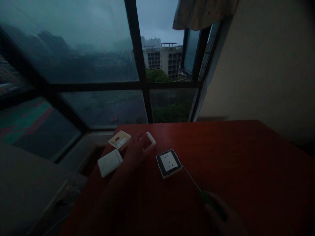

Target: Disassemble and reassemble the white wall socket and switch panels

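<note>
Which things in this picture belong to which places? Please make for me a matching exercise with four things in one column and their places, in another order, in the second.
Things
1. Black-bordered socket
2. Green-handled screwdriver
3. Hanging cloth
4. Plain white plate

Places
A. At the top of the window
B. Near the table's left edge, left of the left hand
C. In the right hand
D. On the table, by the screwdriver's tip

Right pairs: 1-D, 2-C, 3-A, 4-B

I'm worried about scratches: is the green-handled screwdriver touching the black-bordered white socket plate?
Cannot tell: the head view shows the screwdriver ending by the socket plate at its right corner, too dimly to settle contact.
</note>
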Available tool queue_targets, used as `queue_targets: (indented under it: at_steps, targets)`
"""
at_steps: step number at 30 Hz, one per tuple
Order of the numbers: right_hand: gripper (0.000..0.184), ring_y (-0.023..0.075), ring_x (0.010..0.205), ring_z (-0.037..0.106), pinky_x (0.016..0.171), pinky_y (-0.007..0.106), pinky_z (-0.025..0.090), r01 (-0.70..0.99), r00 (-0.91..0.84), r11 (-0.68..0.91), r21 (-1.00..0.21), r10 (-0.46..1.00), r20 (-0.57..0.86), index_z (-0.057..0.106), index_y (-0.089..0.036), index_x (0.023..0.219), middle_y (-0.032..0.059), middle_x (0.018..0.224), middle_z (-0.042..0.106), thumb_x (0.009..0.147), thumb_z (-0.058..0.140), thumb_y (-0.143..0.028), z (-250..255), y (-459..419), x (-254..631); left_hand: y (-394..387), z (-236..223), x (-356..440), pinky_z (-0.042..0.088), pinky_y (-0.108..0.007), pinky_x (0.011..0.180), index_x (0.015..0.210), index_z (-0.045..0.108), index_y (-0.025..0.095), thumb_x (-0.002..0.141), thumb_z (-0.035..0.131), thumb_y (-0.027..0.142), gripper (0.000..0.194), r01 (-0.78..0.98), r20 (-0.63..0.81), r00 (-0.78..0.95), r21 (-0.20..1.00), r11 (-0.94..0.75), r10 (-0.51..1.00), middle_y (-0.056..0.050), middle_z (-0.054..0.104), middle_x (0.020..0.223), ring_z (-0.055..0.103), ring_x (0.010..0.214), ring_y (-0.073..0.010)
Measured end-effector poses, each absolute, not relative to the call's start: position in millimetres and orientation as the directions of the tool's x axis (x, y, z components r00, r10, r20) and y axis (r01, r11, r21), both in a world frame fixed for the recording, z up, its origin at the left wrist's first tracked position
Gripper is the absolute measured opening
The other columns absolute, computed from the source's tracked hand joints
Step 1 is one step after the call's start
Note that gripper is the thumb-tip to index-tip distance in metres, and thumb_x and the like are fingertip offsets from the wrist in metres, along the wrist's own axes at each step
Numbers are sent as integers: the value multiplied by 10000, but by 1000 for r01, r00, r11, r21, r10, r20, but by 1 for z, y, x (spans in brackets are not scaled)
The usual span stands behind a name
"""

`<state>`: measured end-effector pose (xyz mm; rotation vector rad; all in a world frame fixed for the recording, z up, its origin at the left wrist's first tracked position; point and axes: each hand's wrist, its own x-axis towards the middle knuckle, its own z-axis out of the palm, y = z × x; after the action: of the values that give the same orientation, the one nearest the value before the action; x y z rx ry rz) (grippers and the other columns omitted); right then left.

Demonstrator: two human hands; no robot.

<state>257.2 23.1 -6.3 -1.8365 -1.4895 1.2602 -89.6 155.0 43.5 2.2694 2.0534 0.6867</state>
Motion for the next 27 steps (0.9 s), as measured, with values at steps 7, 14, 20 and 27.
queue_targets:
  at_steps: [7, 14, 20, 27]
  targets:
    - [469, 279, 1124, 610, 984, 349, 464, 497, 15, -324, -805, 931, -366, 695, -243, 1120, 58, 1191, 686, 745, 608, -510, 3, 24, 255, 115, 32, -43, 341, -477, 1078, 1408, 350, 194, 780, 664, 527, 777, 837, 89, 245, 484, -257, 965, -161, 382, 1458, 377, 1333, -325]
    - [463, 283, 1088, 630, 943, 349, 497, 479, 35, -343, -808, 927, -373, 686, -251, 1123, 52, 1144, 708, 744, 610, -505, 1, 24, 254, 105, 23, -28, 315, -507, 1095, 1435, 295, 218, 714, 735, 484, 886, 777, 62, 290, 567, -273, 955, -154, 353, 1478, 324, 1363, -339]
    - [440, 261, 1073, 634, 956, 365, 484, 578, -10, -253, -775, 948, -317, 643, -259, 1154, 42, 1167, 694, 757, 581, -440, 16, 36, 258, 106, 27, -27, 308, -478, 1109, 1420, 318, 193, 688, 745, 352, 863, 734, 76, 333, 605, -309, 940, -154, 383, 1436, 366, 1327, -332]
    - [311, 256, 981, 645, 901, 390, 491, 734, -280, 142, -665, 954, -106, 702, -270, 1034, 58, 1086, 705, 852, 487, -403, 87, 78, 263, 105, 27, -25, 330, -468, 1097, 1399, 349, 235, 644, 788, 314, 877, 680, 106, 316, 667, -303, 943, -116, 413, 1402, 405, 1290, -321]
